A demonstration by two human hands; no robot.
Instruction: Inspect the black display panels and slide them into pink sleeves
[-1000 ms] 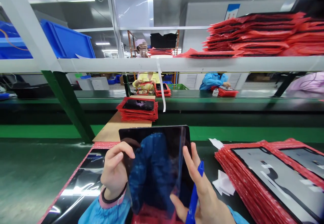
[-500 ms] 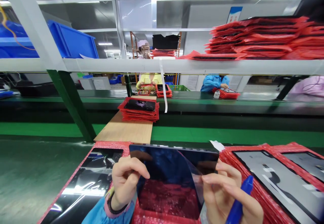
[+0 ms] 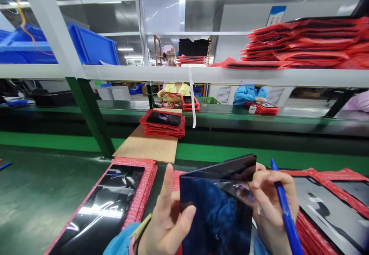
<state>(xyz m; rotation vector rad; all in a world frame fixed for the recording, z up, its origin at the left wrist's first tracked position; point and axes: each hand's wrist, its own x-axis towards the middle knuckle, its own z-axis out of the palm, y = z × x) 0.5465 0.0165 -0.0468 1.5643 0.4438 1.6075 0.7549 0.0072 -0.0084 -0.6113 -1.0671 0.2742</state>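
Observation:
A glossy black screen panel (image 3: 216,216) stands tilted in front of me. My left hand (image 3: 170,220) grips its left edge, thumb across the front face and index finger pointing up. At the panel's right side, my right hand (image 3: 272,199) pinches a clear film (image 3: 242,189), which is partly lifted off the surface. A blue pen (image 3: 285,210) is tucked between the fingers of that same hand. Left of my hands, another black panel (image 3: 98,209) lies face up on red bubble wrap (image 3: 147,178).
At right, grey-backed panels (image 3: 325,203) rest on stacked red bubble wrap. A wooden board (image 3: 144,147) bridges the green channel, carrying a red-wrapped stack (image 3: 164,124). A green post (image 3: 89,116) and a white shelf beam (image 3: 173,72) stand ahead. Co-workers sit beyond.
The panel has turned and tilted, its right side swinging up and back. My left index finger has straightened upward. My right hand has moved up, pulling the film, and the view has shifted slightly left.

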